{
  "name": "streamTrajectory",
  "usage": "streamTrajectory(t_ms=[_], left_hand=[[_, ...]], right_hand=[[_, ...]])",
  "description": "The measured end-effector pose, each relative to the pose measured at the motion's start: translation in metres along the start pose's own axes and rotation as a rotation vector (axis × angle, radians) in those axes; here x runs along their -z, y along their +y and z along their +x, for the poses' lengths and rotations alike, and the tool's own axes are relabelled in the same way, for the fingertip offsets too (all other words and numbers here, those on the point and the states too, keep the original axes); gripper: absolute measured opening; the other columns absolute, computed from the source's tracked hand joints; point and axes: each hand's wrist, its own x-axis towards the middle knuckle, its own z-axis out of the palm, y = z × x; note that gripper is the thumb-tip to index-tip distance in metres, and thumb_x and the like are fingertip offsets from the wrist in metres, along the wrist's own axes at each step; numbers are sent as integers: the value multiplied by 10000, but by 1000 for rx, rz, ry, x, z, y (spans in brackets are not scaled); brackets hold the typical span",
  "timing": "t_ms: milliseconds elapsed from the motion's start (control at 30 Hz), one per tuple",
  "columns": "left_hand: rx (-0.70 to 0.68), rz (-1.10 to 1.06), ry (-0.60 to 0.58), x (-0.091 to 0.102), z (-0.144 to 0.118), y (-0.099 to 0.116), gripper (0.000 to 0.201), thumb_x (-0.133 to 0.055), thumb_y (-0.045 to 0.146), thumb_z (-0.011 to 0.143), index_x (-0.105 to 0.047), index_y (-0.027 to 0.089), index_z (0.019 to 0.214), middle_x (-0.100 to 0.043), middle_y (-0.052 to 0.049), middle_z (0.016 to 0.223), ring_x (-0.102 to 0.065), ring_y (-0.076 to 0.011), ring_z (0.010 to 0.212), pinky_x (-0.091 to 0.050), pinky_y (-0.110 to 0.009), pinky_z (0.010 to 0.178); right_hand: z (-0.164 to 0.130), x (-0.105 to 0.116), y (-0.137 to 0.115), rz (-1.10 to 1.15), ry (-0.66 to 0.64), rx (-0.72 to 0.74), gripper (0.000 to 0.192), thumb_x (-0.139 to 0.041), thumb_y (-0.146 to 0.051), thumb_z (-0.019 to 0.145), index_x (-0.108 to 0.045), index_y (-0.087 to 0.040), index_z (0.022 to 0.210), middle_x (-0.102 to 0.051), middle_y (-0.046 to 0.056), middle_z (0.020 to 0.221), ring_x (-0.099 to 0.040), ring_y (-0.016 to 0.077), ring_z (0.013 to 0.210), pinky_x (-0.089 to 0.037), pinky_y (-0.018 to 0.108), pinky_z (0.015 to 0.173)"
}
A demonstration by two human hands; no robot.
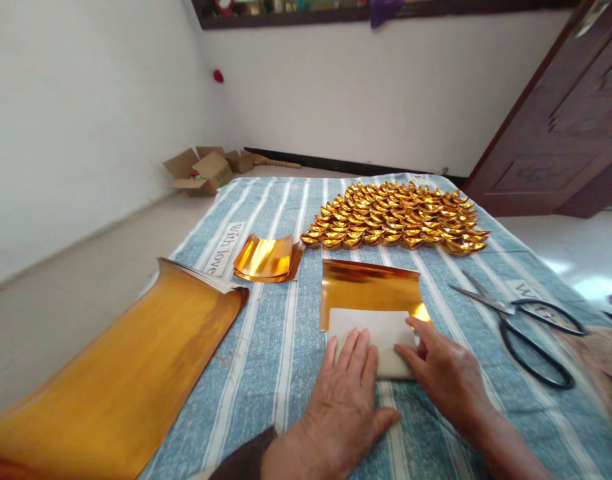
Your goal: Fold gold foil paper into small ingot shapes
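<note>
A sheet of gold foil paper (371, 287) lies in front of me, its far edge curling up. Over its near part is a flat white panel (371, 320); whether this is the folded-back reverse side or a separate card I cannot tell. My left hand (343, 393) presses flat on the white panel, fingers stretched out and thumb apart. At the panel's right edge, my right hand (446, 367) grips the paper between thumb and forefinger. A small stack of cut gold foil sheets (265, 257) sits further off to the left.
Rows of folded gold paper ingots (396, 217) fill the table's far side. Open black-handled scissors (511, 310) lie to the right. A large gold foil stack (116, 367) overhangs the left edge of the striped tablecloth (271, 347). Cardboard boxes (206, 173) stand on the floor.
</note>
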Motion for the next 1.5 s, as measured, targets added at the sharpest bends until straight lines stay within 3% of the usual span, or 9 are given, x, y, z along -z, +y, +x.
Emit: streamTrajectory(t_ms=[300, 533, 900, 1100, 1300, 1500], left_hand=[[0, 11, 23, -8, -2, -2, 740, -400, 664, 878, -441, 114, 1371, -350, -195, 1488, -294, -353, 1383, -327, -596, 1074], [-23, 94, 2, -9, 1, -2, 764, -592, 599, 801, -449, 101, 1363, -355, -219, 1476, -321, -385, 1362, -358, -609, 1047], [-39, 138, -25, -6, 1, -2, 792, -610, 591, 789, -442, 84, 1374, -338, -236, 1474, -328, -399, 1353, -363, -615, 1037], [-35, 121, -46, -6, 1, -1, 841, -565, 650, 793, -418, 77, 1390, -315, -239, 1485, -287, -389, 1375, -308, -610, 1071], [-47, 71, -50, -8, -2, -1, 890, -517, 690, 801, -344, 86, 1432, -284, -230, 1507, -197, -371, 1412, -217, -603, 1108], [-33, 40, -38, -13, -4, -2, 913, -381, 749, 823, -345, 70, 1433, -237, -227, 1527, -157, -361, 1425, -174, -586, 1125]], right_hand=[[-1, 0, -4, -55, 54, 16, 282, -525, -389, 859, -619, -194, 1040, -653, 13, 659, -623, 191, 578, -434, 298, 573], [-2, 0, -8, -134, 93, 43, 242, -518, -378, 874, -615, -197, 1002, -647, 19, 664, -633, 210, 617, -434, 308, 589], [-3, 1, -9, -167, 109, 58, 207, -511, -372, 899, -617, -206, 963, -649, 28, 680, -618, 204, 624, -398, 302, 591], [-4, 5, -14, -214, 127, 125, 177, -519, -325, 904, -599, -203, 804, -620, 53, 720, -554, 214, 677, -371, 320, 629], [-8, 11, -24, -195, 106, 315, 230, -429, -167, 922, -583, -203, 754, -576, 67, 805, -506, 241, 888, -372, 368, 820], [-16, 8, -33, -206, 78, 307, 238, -472, -314, 935, -570, -201, 750, -563, 60, 790, -494, 235, 837, -365, 382, 805]])
